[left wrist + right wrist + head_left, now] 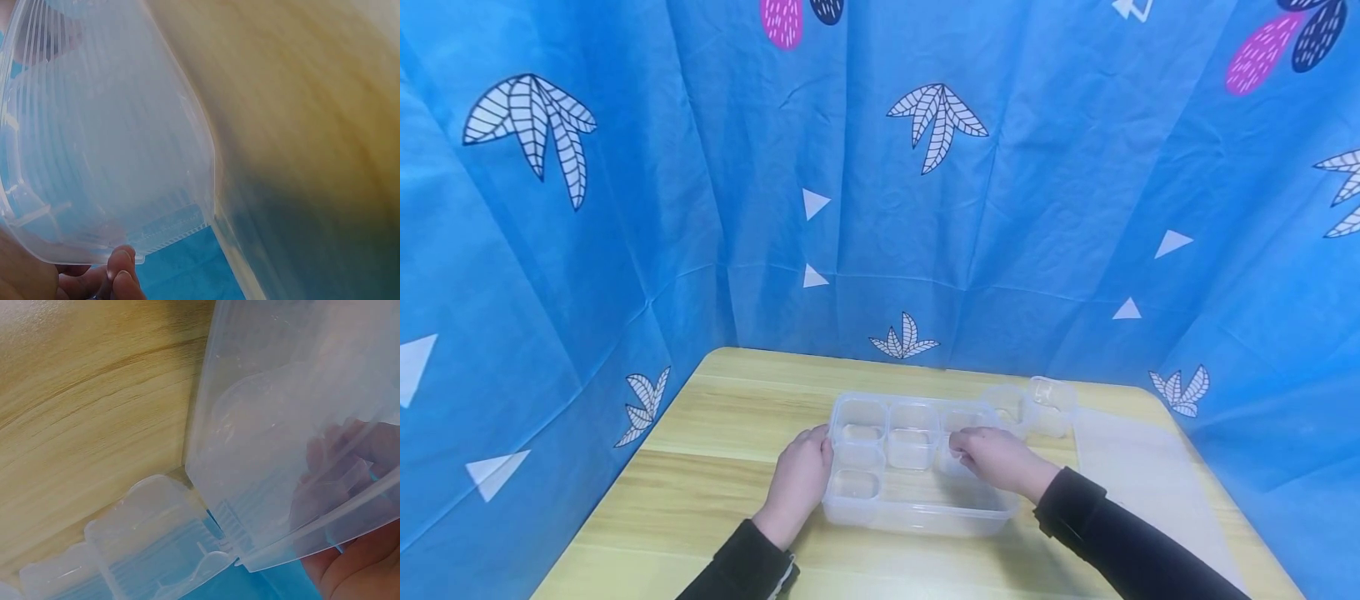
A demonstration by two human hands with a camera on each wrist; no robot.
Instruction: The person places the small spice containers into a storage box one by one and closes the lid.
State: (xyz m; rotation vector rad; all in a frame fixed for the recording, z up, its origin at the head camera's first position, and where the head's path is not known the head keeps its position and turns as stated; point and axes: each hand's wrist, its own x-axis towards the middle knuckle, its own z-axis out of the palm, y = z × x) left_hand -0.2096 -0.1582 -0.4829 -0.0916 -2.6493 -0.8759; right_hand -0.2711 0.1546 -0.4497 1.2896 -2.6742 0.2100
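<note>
Left hand point(84, 283) apparently grips a translucent box point(119, 144)

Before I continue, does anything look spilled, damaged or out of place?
Nothing looks plainly spilled or damaged. Small cups stand outside the large box, near its far right corner, while others sit inside.

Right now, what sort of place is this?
Maybe a little screened-off work corner indoors: blue patterned cloth hangs around a wood-grain table, where a clear plastic box stands.
</note>
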